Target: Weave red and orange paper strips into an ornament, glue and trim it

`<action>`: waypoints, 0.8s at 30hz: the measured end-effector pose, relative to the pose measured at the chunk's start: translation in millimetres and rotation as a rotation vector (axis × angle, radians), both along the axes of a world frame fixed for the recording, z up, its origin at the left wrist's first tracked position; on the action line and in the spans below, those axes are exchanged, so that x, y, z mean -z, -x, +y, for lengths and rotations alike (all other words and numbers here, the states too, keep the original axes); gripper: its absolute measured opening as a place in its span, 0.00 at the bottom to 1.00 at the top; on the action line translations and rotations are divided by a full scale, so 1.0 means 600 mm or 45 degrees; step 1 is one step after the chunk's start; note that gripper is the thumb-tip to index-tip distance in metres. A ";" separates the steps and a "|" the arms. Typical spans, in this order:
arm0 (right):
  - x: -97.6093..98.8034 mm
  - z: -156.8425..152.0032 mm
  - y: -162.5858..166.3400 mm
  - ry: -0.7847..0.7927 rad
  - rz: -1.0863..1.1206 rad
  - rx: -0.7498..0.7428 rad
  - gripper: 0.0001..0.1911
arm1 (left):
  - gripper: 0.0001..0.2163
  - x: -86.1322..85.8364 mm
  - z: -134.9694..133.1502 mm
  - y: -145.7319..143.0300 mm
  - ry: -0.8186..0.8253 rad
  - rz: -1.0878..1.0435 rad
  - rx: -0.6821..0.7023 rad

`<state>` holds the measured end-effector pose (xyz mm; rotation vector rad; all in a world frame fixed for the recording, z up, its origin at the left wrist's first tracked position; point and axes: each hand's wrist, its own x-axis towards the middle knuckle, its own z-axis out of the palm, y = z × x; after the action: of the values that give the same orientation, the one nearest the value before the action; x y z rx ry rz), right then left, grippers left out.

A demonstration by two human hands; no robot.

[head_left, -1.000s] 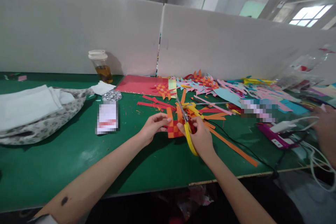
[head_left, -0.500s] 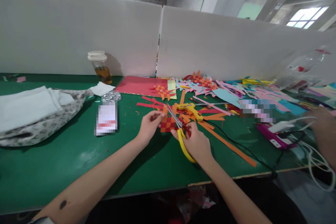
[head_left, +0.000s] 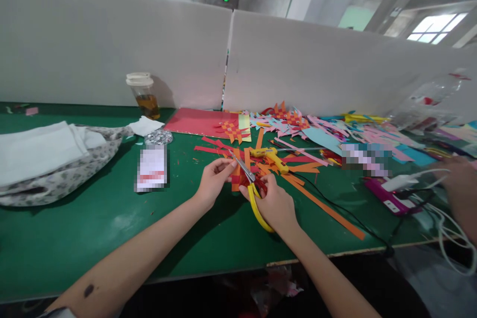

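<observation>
My left hand [head_left: 213, 179] pinches the left edge of a woven red-and-orange paper piece [head_left: 236, 178] just above the green table [head_left: 93, 228]. Its fingers are closed on the paper. My right hand [head_left: 275, 205] grips yellow-handled scissors [head_left: 252, 190], with the blades pointing up and left across the woven piece. Loose orange and red paper strips [head_left: 298, 166] lie right behind both hands, beside a yellow glue gun [head_left: 269, 154].
A cup of amber liquid [head_left: 143, 94] stands by the white partition [head_left: 112, 44]. A patterned bag with white cloth [head_left: 52, 159] lies left. A red sheet [head_left: 197, 121], heaps of coloured paper shapes [head_left: 335, 131], a pink power strip [head_left: 387, 198] with cables and another person's hand [head_left: 460, 191] are right.
The woven piece has turned in my left hand and now shows edge-on. The scissors have shifted left and a little nearer, their blades swinging toward the paper.
</observation>
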<state>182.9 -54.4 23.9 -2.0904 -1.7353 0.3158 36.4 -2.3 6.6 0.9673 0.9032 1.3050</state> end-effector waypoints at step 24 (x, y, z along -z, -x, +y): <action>0.008 0.004 0.001 -0.064 0.004 -0.024 0.18 | 0.13 -0.006 -0.001 0.002 -0.041 0.016 0.033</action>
<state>182.2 -52.2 18.9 -2.0379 -1.7442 0.2778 35.4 -3.0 10.4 1.0096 0.8788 1.2963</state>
